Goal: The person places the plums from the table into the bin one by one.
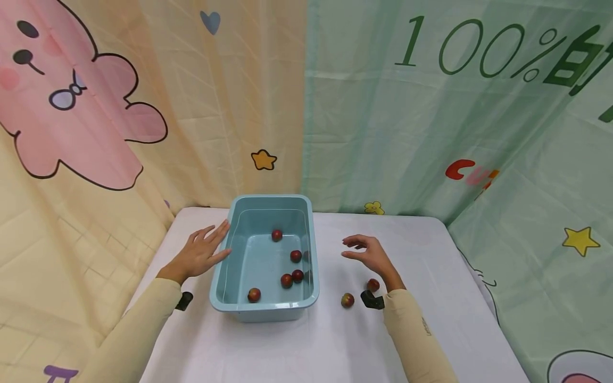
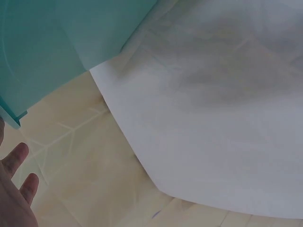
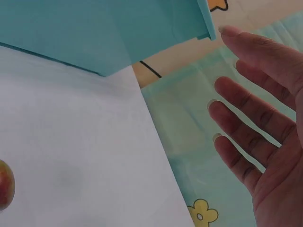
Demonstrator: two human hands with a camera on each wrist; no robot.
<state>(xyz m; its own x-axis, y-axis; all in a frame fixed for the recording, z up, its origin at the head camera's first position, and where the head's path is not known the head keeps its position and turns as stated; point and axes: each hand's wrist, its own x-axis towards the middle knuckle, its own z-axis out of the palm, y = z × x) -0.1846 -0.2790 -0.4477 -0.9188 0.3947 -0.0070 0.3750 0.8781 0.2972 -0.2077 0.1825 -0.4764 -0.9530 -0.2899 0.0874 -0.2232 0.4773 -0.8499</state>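
Five small fruits lie in the tub, a light blue rectangular plastic bin with rounded corners and a rolled rim, standing on the white table between my two hands. The fruits are round, dark red with a yellowish blush: one toward the far end, one near the right wall, a touching pair below it, and one by the near wall. Two more fruits sit on the table to the right of the tub, one nearer the tub, the other just beside my right wrist.

My left hand rests flat, fingers straight and spread, holding nothing; the fingertips touch or nearly touch the tub's left rim, and I cannot tell which. In the left wrist view only two fingertips show, beside the tub's corner.

My right hand hovers above the table right of the tub, apart from it, fingers loosely curved and empty. The right wrist view shows that hand with fingers parted, the tub's outer wall beyond them, and one fruit at the picture's left edge.

Printed cloth hangs behind the table.
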